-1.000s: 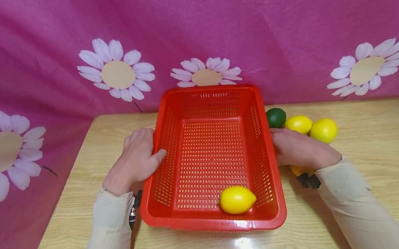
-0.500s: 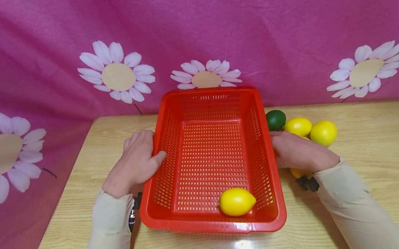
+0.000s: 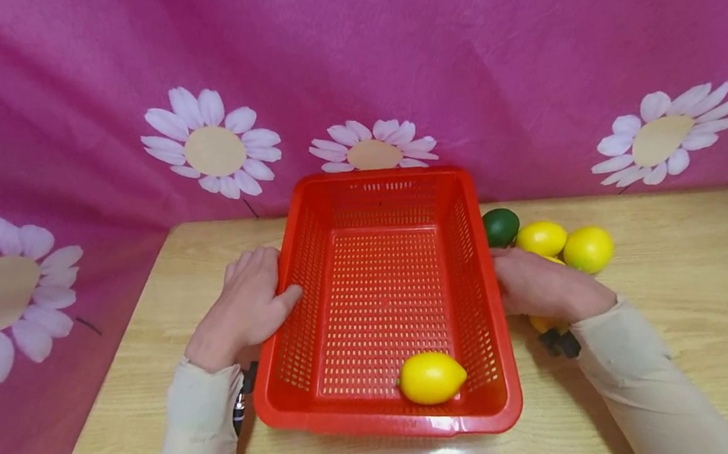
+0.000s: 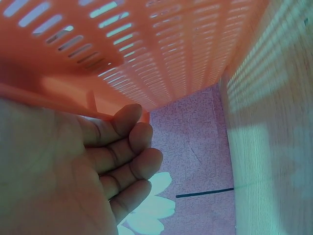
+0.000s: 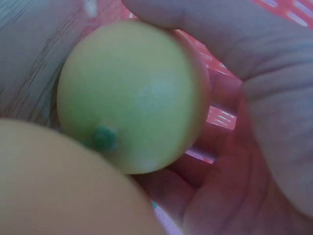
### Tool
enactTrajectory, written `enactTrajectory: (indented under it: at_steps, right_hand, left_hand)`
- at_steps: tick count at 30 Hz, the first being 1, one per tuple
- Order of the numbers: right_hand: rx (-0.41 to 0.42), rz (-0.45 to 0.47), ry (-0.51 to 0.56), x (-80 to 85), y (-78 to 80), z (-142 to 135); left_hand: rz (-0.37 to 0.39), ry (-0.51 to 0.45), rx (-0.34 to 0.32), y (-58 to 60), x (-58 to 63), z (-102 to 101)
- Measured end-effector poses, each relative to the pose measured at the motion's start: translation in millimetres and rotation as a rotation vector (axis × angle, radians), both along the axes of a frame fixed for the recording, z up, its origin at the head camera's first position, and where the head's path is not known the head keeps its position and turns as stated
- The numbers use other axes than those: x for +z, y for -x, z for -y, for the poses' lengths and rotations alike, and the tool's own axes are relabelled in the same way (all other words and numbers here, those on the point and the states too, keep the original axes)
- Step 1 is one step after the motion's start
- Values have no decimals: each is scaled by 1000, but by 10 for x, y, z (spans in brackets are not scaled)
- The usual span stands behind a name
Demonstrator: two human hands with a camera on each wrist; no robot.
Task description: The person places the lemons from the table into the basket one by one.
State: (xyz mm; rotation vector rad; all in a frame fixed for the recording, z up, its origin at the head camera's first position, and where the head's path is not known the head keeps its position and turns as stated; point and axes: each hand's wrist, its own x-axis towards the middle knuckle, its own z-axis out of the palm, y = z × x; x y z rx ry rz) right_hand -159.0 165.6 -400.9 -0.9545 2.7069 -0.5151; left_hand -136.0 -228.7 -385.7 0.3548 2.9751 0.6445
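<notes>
A red perforated plastic basket (image 3: 386,425) stands on the table with one lemon (image 3: 431,378) lying in its near right corner. My left hand (image 3: 239,314) holds the basket's left rim, thumb over the inside and fingers outside below the rim. At the basket's right wall is my right hand (image 3: 546,285), mostly seen from the back. In the right wrist view its thumb and fingers curl round a yellow-green lemon (image 5: 129,98) with a green stem end. An orange-yellow fruit (image 5: 54,186) sits right against that lemon, partly filling the near corner.
Beyond my right hand lie a dark green fruit (image 3: 502,227) and two yellow lemons, the nearer one (image 3: 541,239) beside the farther right one (image 3: 588,249). A pink cloth (image 3: 503,31) with white flowers hangs behind the wooden table (image 3: 697,309).
The whole head view has shifted, so everything appears slightly lower. Both hands, the basket and the fruits keep their places relative to one another.
</notes>
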Motion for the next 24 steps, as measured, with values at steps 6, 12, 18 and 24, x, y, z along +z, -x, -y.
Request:
enactTrajectory:
  at_steps: [6, 12, 18, 24]
  right_hand:
    - [-8, 11, 12, -9, 2, 6]
    - [-26, 31, 20, 7, 4, -8]
    - [-27, 29, 23, 13, -9, -2]
    - [-29, 33, 36, -8, -14, 17]
  left_hand:
    - [-6, 4, -1, 12, -4, 8]
    - [-7, 2, -1, 26, 0, 1]
    - [-9, -11, -2, 11, -11, -1]
    - [-10, -16, 7, -12, -27, -3]
